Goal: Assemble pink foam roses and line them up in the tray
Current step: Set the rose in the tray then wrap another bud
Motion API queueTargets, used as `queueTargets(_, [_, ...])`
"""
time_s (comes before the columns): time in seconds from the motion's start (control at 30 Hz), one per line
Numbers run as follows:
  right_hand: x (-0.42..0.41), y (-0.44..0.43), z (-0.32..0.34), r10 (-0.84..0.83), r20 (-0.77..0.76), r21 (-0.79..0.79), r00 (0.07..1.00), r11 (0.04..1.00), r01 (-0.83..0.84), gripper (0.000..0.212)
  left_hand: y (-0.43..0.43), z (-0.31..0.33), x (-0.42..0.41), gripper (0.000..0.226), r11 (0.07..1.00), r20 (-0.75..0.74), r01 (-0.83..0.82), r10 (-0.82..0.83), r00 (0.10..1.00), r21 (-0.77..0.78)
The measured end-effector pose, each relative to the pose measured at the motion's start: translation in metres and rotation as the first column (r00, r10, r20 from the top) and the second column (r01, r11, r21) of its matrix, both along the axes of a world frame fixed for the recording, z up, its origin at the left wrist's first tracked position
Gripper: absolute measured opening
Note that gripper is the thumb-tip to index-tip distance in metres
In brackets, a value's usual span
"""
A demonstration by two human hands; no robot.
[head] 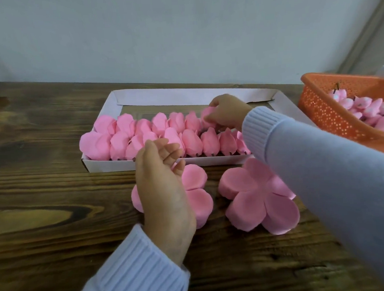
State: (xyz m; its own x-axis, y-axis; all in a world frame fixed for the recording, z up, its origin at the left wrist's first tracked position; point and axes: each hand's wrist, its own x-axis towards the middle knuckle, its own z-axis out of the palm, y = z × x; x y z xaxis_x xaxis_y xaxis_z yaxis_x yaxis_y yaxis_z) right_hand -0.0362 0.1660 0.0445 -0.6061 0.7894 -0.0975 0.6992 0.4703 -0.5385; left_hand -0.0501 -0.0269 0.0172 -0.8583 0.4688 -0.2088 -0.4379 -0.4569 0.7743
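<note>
**Asker:** Which rose are you working on, and where is it?

**Me:** It's the rose (207, 116) in my right hand (226, 113), a little right of centre in the frame. It sits at the right end of the back row in the white tray (110, 167), just beside the last flower there. My fingertips and thumb pinch its outer petals from above.

**Asker:** And your other hand?

**Me:** My left hand (161, 179) hovers at mid-frame over the left petal stack (196, 179). Its fingers are loose and slightly curled, and I can't see it holding anything. The right petal stack (258, 194) lies on the table (51, 155) just beside it.

**Asker:** How will that rose handle?

**Me:** I'd say it's very light and soft. The foam probably dents and creases, so a hard pinch could mark the petals or pull the wrap open. I don't expect it to be slippery.

**Asker:** So where would you hold it?

**Me:** Low down, I think, where the petals gather at the base, rather than by the thin rims. Both rows look tightly packed, so I'd judge a clumsy set-down could tip a neighbour.

**Asker:** And the supplies?

**Me:** The bud cores (366, 110) are heaped in the orange basket (320, 104) at the right edge of the frame
</note>
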Motion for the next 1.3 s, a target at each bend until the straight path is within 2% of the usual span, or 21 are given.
queueTargets(0.13, [0.002,-0.003,0.005,0.039,0.085,-0.037,0.996,0.999,-0.036,0.023,0.000,0.001,0.001,0.030,1.000,0.003,0.004,-0.004,1.000,0.000])
queueTargets(0.27, [0.002,-0.003,0.005,0.066,0.141,-0.007,0.988,0.998,-0.066,0.029,0.000,0.001,0.001,0.030,1.000,-0.003,-0.001,0.001,1.000,-0.008])
queueTargets(0.4, [0.004,0.002,0.000,0.051,0.026,0.029,0.998,0.998,-0.052,0.040,-0.001,0.001,0.002,0.030,1.000,-0.013,0.005,-0.005,1.000,-0.014])
queueTargets(0.57, [0.006,0.005,-0.005,0.078,-0.044,0.090,0.996,0.993,-0.074,0.020,0.000,0.002,0.002,0.031,1.000,-0.002,0.017,-0.017,1.000,-0.011])
queueTargets(0.67, [0.006,0.007,-0.008,0.090,-0.066,0.117,0.994,0.990,-0.082,0.028,-0.001,0.003,0.003,0.030,1.000,0.005,0.023,-0.023,1.000,-0.011])
queueTargets(0.77, [0.014,0.018,0.001,0.021,-0.167,0.203,0.986,0.979,0.013,0.048,-0.002,0.005,0.002,0.030,1.000,0.021,0.029,-0.029,0.999,0.000])
queueTargets(0.9, [0.056,0.050,0.035,-0.106,-0.377,0.309,0.920,0.922,0.232,0.042,-0.003,0.007,0.002,0.029,0.999,0.036,0.039,-0.039,0.999,0.002])
queueTargets(1.0, [0.114,0.079,0.058,-0.190,-0.419,0.363,0.888,0.862,0.355,0.032,-0.005,0.007,0.005,0.023,0.998,0.013,0.059,-0.058,0.998,-0.009])
queueTargets(1.03, [0.136,0.088,0.061,-0.232,-0.366,0.379,0.901,0.847,0.372,0.029,-0.005,0.006,0.006,0.021,0.998,-0.007,0.066,-0.066,0.998,-0.017])
queueTargets(1.1, [0.177,0.107,0.061,-0.340,-0.104,0.446,0.934,0.824,0.350,0.026,-0.005,0.006,0.008,0.018,0.997,-0.052,0.076,-0.077,0.996,-0.032])
queueTargets(1.17, [0.214,0.119,0.051,-0.422,0.158,0.443,0.893,0.838,0.317,0.023,-0.004,0.005,0.008,0.018,0.996,-0.080,0.083,-0.086,0.993,-0.038])
queueTargets(1.23, [0.244,0.126,0.037,-0.433,0.283,0.346,0.856,0.878,0.330,0.020,-0.003,0.004,0.008,0.019,0.995,-0.083,0.098,-0.100,0.992,-0.028])
queueTargets(1.3, [0.265,0.134,0.026,-0.417,0.348,0.291,0.839,0.899,0.326,0.026,-0.003,0.003,0.008,0.019,0.994,-0.080,0.107,-0.109,0.991,-0.027])
